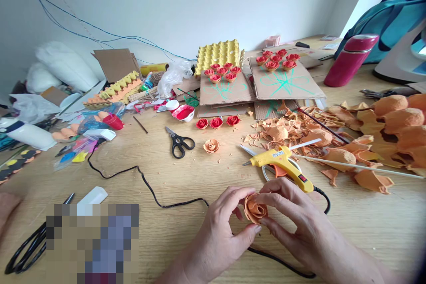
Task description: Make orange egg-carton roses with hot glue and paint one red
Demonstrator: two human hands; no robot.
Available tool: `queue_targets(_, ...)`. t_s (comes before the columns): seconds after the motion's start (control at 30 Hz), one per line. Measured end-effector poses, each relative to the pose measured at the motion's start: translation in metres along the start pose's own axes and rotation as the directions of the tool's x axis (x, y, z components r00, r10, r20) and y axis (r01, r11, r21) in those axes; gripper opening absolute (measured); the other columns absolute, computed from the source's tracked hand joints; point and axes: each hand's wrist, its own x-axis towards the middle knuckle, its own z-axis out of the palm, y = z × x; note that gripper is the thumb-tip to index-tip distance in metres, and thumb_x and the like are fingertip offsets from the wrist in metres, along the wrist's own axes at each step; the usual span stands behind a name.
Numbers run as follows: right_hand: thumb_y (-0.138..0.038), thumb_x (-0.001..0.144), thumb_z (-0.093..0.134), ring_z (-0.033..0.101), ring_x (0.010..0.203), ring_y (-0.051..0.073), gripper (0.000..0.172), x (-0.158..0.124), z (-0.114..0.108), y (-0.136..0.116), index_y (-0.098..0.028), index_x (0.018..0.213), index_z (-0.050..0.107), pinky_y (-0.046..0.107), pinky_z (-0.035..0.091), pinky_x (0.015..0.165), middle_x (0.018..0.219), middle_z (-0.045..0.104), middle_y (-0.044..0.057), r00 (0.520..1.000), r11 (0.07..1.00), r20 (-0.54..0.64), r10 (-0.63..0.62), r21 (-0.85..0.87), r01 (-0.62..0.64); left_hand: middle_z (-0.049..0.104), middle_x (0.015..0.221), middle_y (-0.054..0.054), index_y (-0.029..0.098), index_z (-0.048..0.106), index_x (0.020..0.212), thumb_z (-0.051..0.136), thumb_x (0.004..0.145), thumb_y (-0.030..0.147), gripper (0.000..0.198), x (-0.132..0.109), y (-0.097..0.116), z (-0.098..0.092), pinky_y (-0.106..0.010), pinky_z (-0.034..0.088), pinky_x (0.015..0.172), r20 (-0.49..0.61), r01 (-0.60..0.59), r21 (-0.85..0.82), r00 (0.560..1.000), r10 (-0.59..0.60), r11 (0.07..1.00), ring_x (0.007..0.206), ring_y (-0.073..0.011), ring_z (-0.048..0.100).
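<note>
An orange rose made of egg-carton pulp point(255, 208) is held between both hands, its curled petals facing up. My left hand point(229, 222) pinches its left side with thumb and fingers. On the other side, my right hand point(293, 217) grips the rim with bent fingertips and thumb. Just beyond lies a yellow hot glue gun point(278, 159) with a white glue stick in its back, resting over a pair of scissors point(266, 173). A second orange rose point(211, 145) sits on the table beside black-handled scissors point(180, 144).
Three red roses point(216, 123) stand before cardboard sheets point(286, 84) bearing more red roses. Orange carton scraps point(296, 128) and egg-carton pieces point(399, 124) cover the right side. A black cord point(146, 182) crosses the table. A pink bottle point(351, 60) stands at back right, a red paint bowl point(183, 113) mid-table.
</note>
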Motion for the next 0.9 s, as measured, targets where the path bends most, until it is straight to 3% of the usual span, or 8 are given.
queue_targets(0.17,-0.016,0.101,0.061,0.065,0.085,0.02,0.028,0.001,-0.001,-0.001,-0.027,0.128,0.061,0.033,0.057,0.072,0.098,0.063,0.006,0.999,0.997,0.0,-0.036,-0.065,0.036,0.072,0.111,-0.001,0.026,0.065,0.124,0.072,0.077,-0.001,0.055,-0.001,0.0,0.002,-0.026,0.059,0.081,0.006,0.029,0.019,1.0,-0.029,0.999,0.086,-0.0155,0.067)
queue_targets(0.27,-0.018,0.105,0.056,0.065,0.082,0.019,0.016,0.003,0.002,0.002,-0.025,0.115,0.065,0.034,0.053,0.073,0.096,0.067,0.005,0.997,0.991,0.038,-0.069,-0.113,0.073,0.074,0.112,-0.001,0.025,0.065,0.119,0.073,0.076,-0.002,0.051,-0.002,-0.002,0.005,-0.03,0.058,0.091,0.02,0.082,0.054,0.996,-0.083,0.995,0.098,-0.0188,0.069)
queue_targets(0.37,-0.019,0.107,0.053,0.064,0.08,0.018,0.014,0.003,0.006,0.006,-0.024,0.104,0.066,0.035,0.05,0.073,0.095,0.069,0.005,0.993,0.987,0.092,-0.074,-0.138,0.087,0.075,0.119,-0.004,0.022,0.065,0.122,0.073,0.075,-0.004,0.055,-0.002,-0.005,0.007,-0.034,0.056,0.1,0.035,0.101,0.086,0.994,-0.104,0.991,0.109,-0.0217,0.069)
queue_targets(0.5,-0.017,0.106,0.054,0.063,0.08,0.018,0.012,0.001,0.01,0.009,-0.023,0.103,0.065,0.033,0.049,0.073,0.093,0.068,0.004,0.991,0.992,0.119,-0.059,-0.103,0.071,0.073,0.126,-0.006,0.021,0.064,0.13,0.074,0.079,-0.005,0.058,0.0,-0.007,0.006,-0.036,0.053,0.106,0.083,0.053,0.093,0.995,-0.061,0.994,0.118,-0.0226,0.068)
queue_targets(0.9,-0.024,0.11,0.05,0.062,0.081,0.017,0.013,-0.001,0.014,0.012,-0.024,0.108,0.062,0.03,0.048,0.074,0.096,0.066,0.004,0.987,0.998,0.148,0.056,0.014,-0.058,0.074,0.12,-0.004,0.019,0.068,0.124,0.081,0.078,-0.004,0.054,0.002,-0.006,0.005,-0.029,0.054,0.103,0.079,0.072,0.063,0.994,-0.077,0.995,0.113,-0.0201,0.069)
